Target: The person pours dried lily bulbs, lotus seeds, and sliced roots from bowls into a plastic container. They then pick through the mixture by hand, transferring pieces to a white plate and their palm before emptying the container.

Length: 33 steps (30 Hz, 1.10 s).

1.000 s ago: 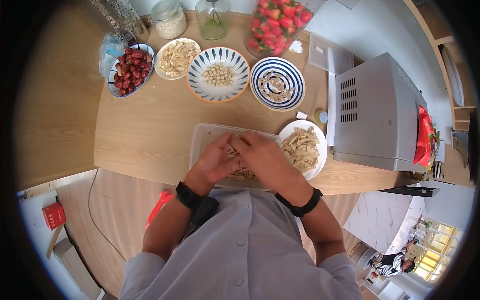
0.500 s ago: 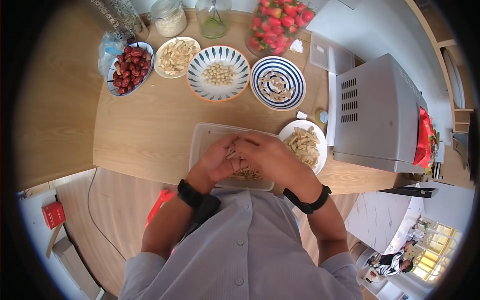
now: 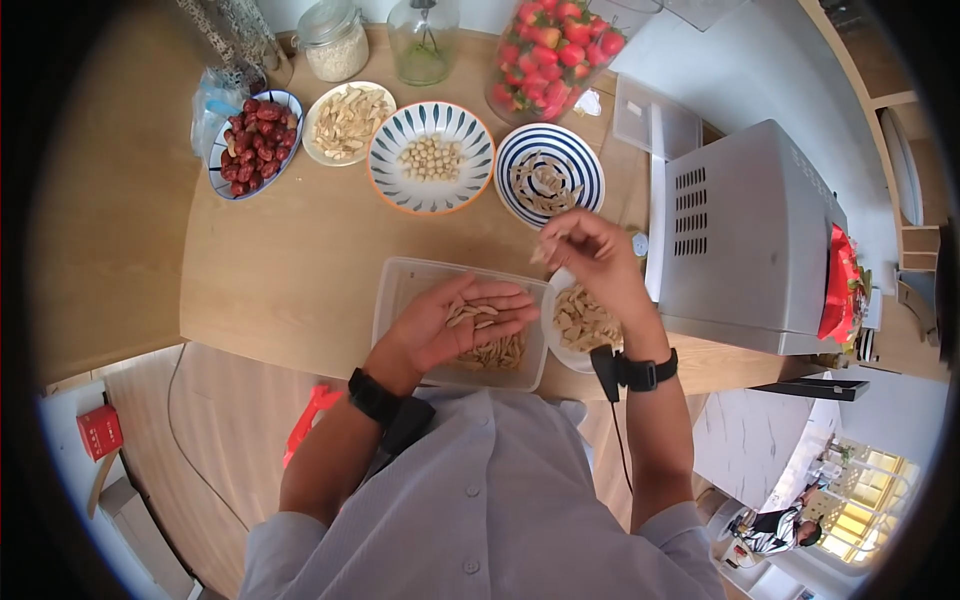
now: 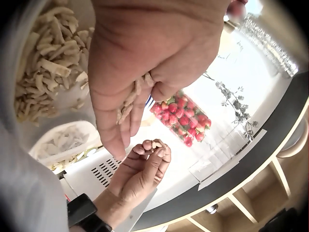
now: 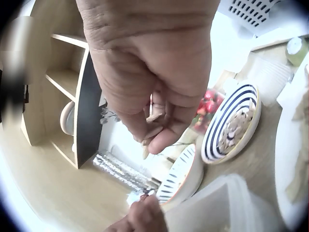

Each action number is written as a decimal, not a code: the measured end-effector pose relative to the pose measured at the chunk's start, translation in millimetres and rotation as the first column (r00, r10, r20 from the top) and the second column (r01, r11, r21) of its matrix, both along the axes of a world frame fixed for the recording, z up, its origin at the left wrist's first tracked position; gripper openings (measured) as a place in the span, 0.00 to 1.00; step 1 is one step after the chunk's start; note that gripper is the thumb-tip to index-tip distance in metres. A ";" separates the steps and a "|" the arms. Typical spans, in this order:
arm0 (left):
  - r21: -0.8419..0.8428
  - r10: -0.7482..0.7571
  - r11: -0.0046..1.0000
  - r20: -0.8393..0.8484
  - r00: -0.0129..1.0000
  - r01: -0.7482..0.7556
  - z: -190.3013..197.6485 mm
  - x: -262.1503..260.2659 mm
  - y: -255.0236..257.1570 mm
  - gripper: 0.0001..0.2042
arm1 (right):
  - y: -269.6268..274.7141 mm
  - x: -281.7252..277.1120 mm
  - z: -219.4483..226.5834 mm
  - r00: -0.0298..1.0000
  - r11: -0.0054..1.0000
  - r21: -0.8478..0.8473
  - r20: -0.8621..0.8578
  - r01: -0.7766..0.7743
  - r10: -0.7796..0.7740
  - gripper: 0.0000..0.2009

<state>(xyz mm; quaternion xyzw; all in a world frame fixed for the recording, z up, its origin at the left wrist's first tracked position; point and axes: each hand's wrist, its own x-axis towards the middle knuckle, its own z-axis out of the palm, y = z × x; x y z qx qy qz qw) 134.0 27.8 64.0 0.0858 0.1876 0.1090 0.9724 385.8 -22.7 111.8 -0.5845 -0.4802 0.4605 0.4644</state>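
Note:
My left hand (image 3: 425,325) lies palm up over a clear plastic box (image 3: 388,290), its fingers extended. Several pale dried slices (image 3: 470,315) rest on that palm, and more slices (image 3: 492,353) lie in the box below. My right hand (image 3: 600,265) is raised between the blue-striped plate (image 3: 594,172) and the white plate (image 3: 562,358). Its thumb and fingertips pinch a few dried slices (image 5: 146,151). Similar slices (image 3: 543,185) are spread on the striped plate, while a bigger heap of slices (image 3: 585,320) fills the white plate.
Along the back stand a bowl of red dates (image 3: 262,145), a plate of pale slices (image 3: 350,120), a bowl of round cream-coloured seeds (image 3: 430,158), glass jars (image 3: 335,45) and a clear tub of strawberries (image 3: 550,55). A grey metal appliance (image 3: 750,240) bounds the right side.
My right hand has left the left palm and moved right and away from me, carrying a few slices. The left palm has opened flat, showing the slices on it.

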 end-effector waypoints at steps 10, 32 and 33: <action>0.022 0.064 0.998 0.110 0.992 -0.067 8.0 -4.4 0.9 0.29 | 76.4 44.5 -42.5 0.822 0.994 0.102 0.569 -0.040 -0.025 0.06; -0.303 0.249 0.933 0.152 0.957 -0.195 -7.9 1.6 -0.2 0.34 | -23.0 -118.3 -1.5 0.557 0.922 0.267 0.827 -0.281 -0.070 0.23; -0.257 0.292 0.908 -0.178 0.940 -0.331 26.1 17.1 -4.4 0.32 | -22.3 -123.8 -4.2 0.561 0.925 0.263 0.825 -0.274 -0.068 0.22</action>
